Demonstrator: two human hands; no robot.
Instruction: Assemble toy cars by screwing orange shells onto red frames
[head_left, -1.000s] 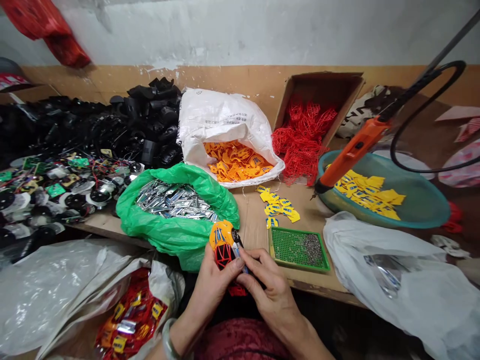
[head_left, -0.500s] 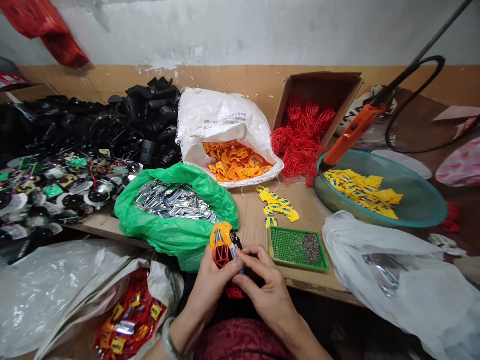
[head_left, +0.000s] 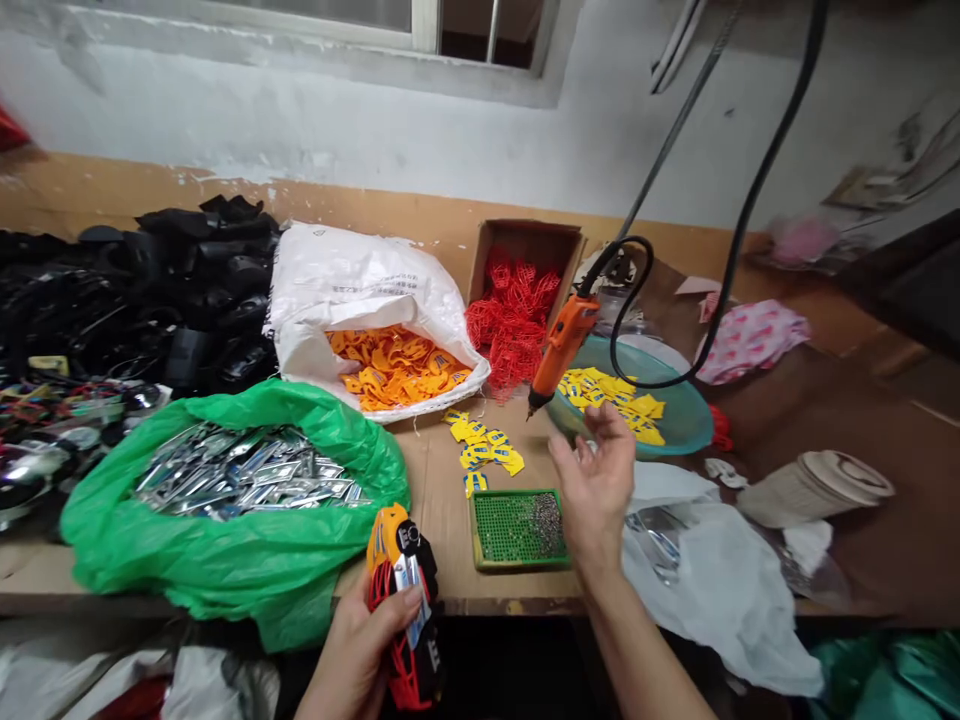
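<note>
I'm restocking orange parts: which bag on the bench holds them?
The white printed sack: orange parts show inside it; the green bag holds silvery ones.

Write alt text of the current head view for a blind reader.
A person's left hand holds an orange, red and black toy car; the open right hand hovers near a hanging orange screwdriver. On the workbench sit a green bag of silvery parts and a green tray.

The toy car [head_left: 410,574] looks like glossy plastic.
</note>
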